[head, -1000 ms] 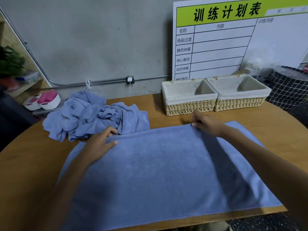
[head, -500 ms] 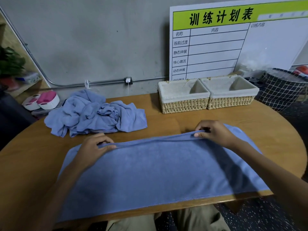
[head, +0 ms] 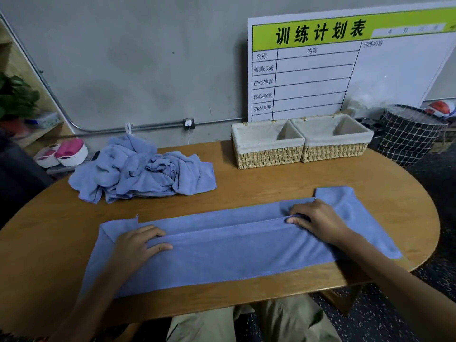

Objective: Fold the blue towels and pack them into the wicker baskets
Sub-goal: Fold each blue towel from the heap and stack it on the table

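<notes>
Broadly, a rounded wooden tabletop (head: 283, 183) fills the view, with a white planning board (head: 345, 70) headed in green leaning on the grey wall behind it. Across the near half of the tabletop lies a blue towel (head: 222, 253), spread lengthwise, its far edge drawn toward the person so that a fold runs from side to side; its right end is turned back unevenly, one corner pointing away. At the far left sits a crumpled heap of blue towels (head: 143, 169). At the far right edge stand two wicker baskets side by side and touching, the left basket (head: 267, 156) and the right basket (head: 333, 150), both lined with pale cloth and holding no towels. The left hand (head: 138, 245) pinches the folded edge near the towel's left end, thumb on top. The right hand (head: 318, 220) grips the same edge near the right end, fingers curled over it.
</notes>
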